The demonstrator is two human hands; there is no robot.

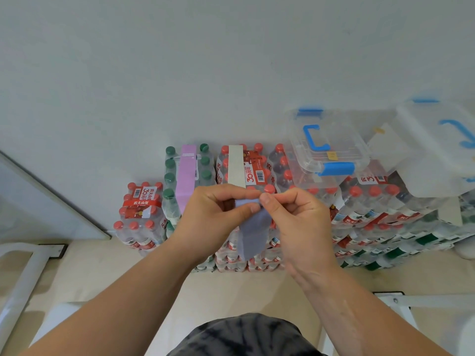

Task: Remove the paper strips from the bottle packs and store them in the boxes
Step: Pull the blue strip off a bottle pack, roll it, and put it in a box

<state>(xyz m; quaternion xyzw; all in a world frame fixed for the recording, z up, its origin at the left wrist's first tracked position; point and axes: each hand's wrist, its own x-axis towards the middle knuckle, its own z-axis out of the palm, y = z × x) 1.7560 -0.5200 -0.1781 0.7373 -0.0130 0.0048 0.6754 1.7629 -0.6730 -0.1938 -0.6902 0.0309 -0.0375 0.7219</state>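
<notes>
Holding a bluish paper strip (253, 235) up in front of the stacked bottle packs (142, 217) with both hands here; the left hand (218, 214) has its fingers curled round the top end and the right hand (295, 219) pinches that same top edge between thumb and forefinger, so the rest hangs loose between them, clear of the packs as far as I can see; I'd call that one removed but not stored yet; a pink strip (185, 176) lies along the top of the green-capped pack and a whitish strip (237, 165) along the red-capped pack beside it, both untouched, so at least two are left to pull; the clear box (326, 150) with blue latches sits on the packs to the right, lid looking closed, and a second box (437, 150) further right is too blurred to read; can't tell how many strips are inside either; my guess is mid-task, with a box needing opening before this strip goes in.
</notes>
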